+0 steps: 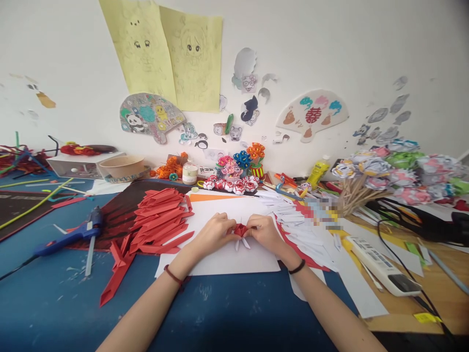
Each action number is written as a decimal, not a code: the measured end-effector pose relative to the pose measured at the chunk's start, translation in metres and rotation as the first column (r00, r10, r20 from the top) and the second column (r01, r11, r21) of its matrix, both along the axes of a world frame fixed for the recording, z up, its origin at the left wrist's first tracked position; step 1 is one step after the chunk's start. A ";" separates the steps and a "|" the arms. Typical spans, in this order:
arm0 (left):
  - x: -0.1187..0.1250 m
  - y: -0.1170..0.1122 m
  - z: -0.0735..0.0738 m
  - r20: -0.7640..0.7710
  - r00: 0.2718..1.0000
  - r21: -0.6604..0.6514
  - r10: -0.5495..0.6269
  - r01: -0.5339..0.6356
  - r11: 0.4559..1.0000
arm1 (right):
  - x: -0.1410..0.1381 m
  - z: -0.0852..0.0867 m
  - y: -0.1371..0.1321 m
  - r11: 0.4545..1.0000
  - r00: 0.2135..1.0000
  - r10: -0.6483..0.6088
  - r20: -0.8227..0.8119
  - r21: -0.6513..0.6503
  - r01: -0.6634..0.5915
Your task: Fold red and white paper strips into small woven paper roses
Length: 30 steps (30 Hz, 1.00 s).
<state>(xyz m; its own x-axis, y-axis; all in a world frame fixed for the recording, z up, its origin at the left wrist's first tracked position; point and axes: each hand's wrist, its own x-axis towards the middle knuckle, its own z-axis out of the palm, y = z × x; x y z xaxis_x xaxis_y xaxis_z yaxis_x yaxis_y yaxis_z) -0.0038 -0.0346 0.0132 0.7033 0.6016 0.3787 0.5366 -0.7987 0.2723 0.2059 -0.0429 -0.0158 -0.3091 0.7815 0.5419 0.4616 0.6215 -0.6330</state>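
Between my two hands is a small red-and-white folded-paper flower [241, 230], with white paper tips sticking out above and below its red middle. My left hand [218, 230] pinches its left side between thumb and fingers. On the opposite side, the fingers of my right hand [264, 232] are closed on the paper too. Both hands are just over a white paper sheet [216, 264]. A pile of red folded paper strips [159, 220] lies to the left, and white folded strips [296, 220] are spread to the right. Several red-and-white paper flowers [232, 186] sit behind the sheet.
A blue glue gun [76, 234] with its cord lies at the left. A white power strip [383, 266] and black cable are at the right, below paper flowers on sticks [388, 168]. A yellow bottle [318, 171], a jar [189, 172] and a bowl [122, 167] stand along the wall.
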 end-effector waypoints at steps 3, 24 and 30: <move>0.000 0.003 -0.003 -0.016 1.000 0.032 0.018 -0.018 0.999 | 0.000 0.000 0.001 1.000 1.000 0.002 0.019 -0.024 -0.002; -0.012 0.008 -0.002 -0.028 0.990 0.044 0.140 -0.139 0.989 | 0.005 0.018 -0.007 0.997 0.972 -0.074 0.224 -0.010 0.078; -0.005 0.003 -0.002 0.053 0.990 -0.150 0.129 -0.120 0.981 | -0.001 0.013 -0.008 0.997 0.989 -0.033 0.141 -0.059 0.041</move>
<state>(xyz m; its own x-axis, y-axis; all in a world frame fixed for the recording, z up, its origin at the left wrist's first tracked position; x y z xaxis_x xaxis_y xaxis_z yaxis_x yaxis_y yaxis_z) -0.0092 -0.0316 0.0116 0.5972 0.7352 0.3206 0.6078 -0.6756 0.4173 0.2052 -0.0514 -0.0026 -0.3486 0.8246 0.4456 0.5703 0.5639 -0.5974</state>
